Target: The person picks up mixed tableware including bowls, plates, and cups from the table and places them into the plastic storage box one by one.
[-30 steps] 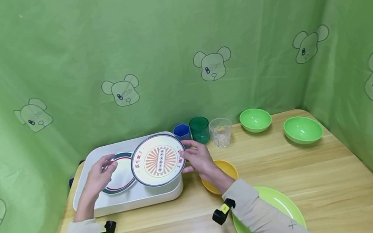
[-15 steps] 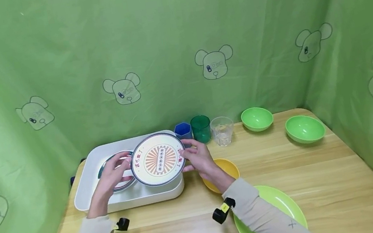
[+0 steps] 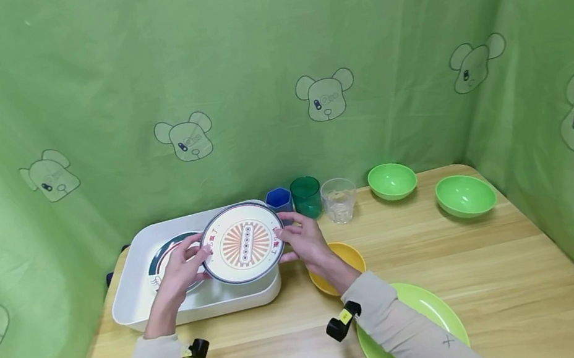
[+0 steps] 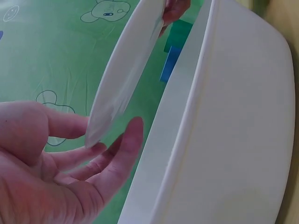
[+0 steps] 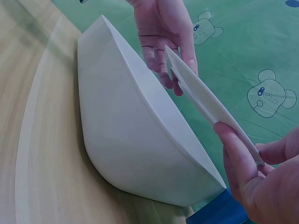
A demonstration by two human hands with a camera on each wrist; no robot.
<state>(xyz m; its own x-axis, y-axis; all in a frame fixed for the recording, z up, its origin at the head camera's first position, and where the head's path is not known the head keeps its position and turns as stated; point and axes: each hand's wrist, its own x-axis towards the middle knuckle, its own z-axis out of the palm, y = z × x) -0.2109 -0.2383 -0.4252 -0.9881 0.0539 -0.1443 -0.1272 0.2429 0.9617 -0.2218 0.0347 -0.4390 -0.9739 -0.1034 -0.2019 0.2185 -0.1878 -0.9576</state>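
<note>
A round white plate [image 3: 244, 243] with a dark rim, an orange sunburst and red lettering is held tilted over the white basin [image 3: 195, 311]. My right hand [image 3: 305, 240] grips its right edge, thumb on the printed face and fingers behind. At the opposite edge, my left hand [image 3: 182, 272] has its thumb in front and fingers behind, pinching the rim. In the left wrist view the plate [image 4: 124, 70] appears nearly edge-on between thumb and fingers. Partly hidden by my left hand, another plate [image 3: 160, 265] with a green and red rim lies inside the basin.
Behind the basin's right end stand a blue cup [image 3: 279, 199], a green cup [image 3: 306, 198] and a clear glass [image 3: 339, 201]. Two green bowls [image 3: 392, 182] sit at the back right. A yellow bowl [image 3: 352, 256] and large lime plate [image 3: 438, 311] lie partly under my right arm.
My left hand has moved right, from above the plate in the basin to the held plate's left edge, and taken hold there. My right hand stays nearly still with the plate.
</note>
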